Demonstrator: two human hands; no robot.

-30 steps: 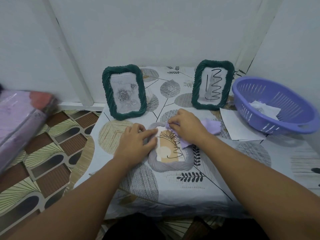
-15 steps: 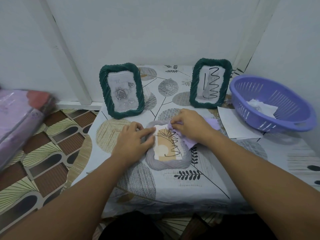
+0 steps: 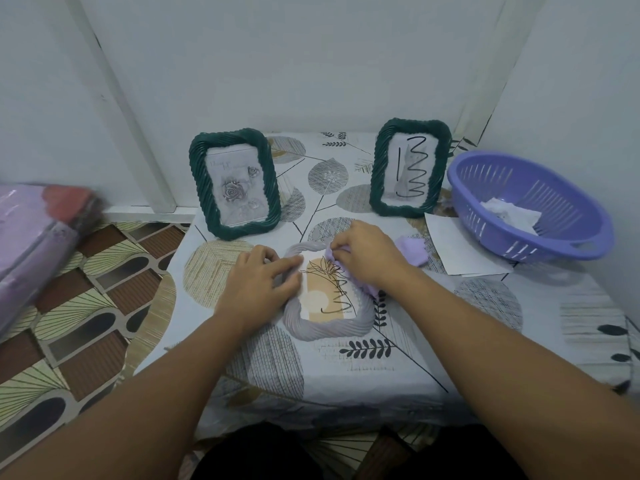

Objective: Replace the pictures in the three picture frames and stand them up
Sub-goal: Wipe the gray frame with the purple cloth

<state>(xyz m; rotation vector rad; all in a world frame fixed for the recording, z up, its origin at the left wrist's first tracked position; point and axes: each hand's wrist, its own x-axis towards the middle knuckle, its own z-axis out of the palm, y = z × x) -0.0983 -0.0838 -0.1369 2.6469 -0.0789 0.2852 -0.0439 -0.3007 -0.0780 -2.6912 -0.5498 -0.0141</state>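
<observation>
A purple basket [image 3: 530, 206] with slits in its sides sits at the right edge of the table [image 3: 398, 368]. Inside it lies crumpled white paper [image 3: 509, 213]. Just beside the basket, flat on the table, is a white sheet [image 3: 457, 251].

The lilac frame [image 3: 325, 327] lies flat near the middle of the table. It has a ropey, twisted rim. In it is a picture [image 3: 325, 299] with a tan shape, a pale circle and black line drawings.

The left hand [image 3: 258, 289] rests on the left side of this frame — its fingers are spread and only a little bent, pressing down. The right hand [image 3: 367, 254] has its fingers curled round a soft lilac cloth [image 3: 410, 251] at the top right corner of the frame.

Half a second ago the right hand and cloth were in nearly the same spot — little has changed.

Two dark green frames stand near the back edge. The left green frame [image 3: 235, 183] shows a grey rose. The right green frame [image 3: 410, 168] shows black squiggles. Both have twisted rims too.
</observation>
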